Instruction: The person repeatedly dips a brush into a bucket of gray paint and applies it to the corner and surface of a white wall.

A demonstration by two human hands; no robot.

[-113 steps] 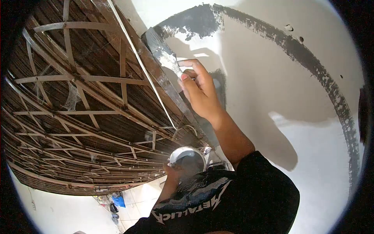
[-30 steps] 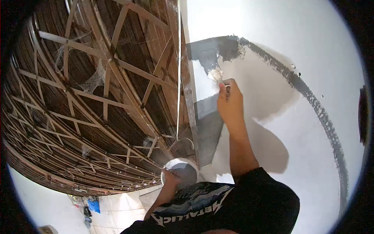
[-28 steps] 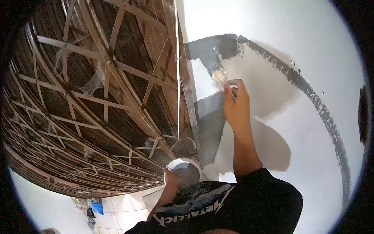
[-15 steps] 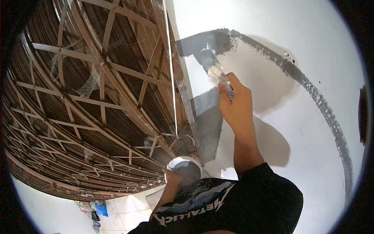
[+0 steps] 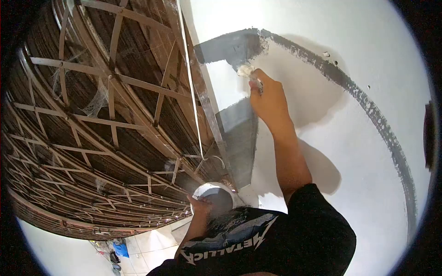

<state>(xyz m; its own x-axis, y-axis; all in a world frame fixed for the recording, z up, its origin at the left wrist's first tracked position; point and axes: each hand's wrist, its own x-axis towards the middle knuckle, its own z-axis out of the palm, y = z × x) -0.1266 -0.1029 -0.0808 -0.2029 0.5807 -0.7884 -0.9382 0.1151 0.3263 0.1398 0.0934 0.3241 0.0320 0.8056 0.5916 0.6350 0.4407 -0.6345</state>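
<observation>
My right hand (image 5: 270,97) is closed around the handle of a paintbrush (image 5: 246,70), raised against the white wall. A whitish section shows above my fingers; the brush's tip blends into the grey paint band (image 5: 221,45) and is hard to make out. Lower down, my left hand (image 5: 200,205) grips the rim of a white bucket (image 5: 208,187) close to my body. Grey paint (image 5: 221,200) is inside the bucket. A grey painted patch (image 5: 237,135) lies on the wall below the brush, with a white stretch between it and the upper band.
A brown folding metal gate (image 5: 110,106) with cobwebs fills the left side. A white cable (image 5: 191,83) hangs along its frame. The grey band curves down the wall (image 5: 317,170) at right. Far below, a blue bag (image 5: 121,250) lies on the tiled floor (image 5: 142,248).
My right hand has moved the brush slightly up the wall, toward the upper grey band. The view has shifted a little. My left hand still holds the bucket.
</observation>
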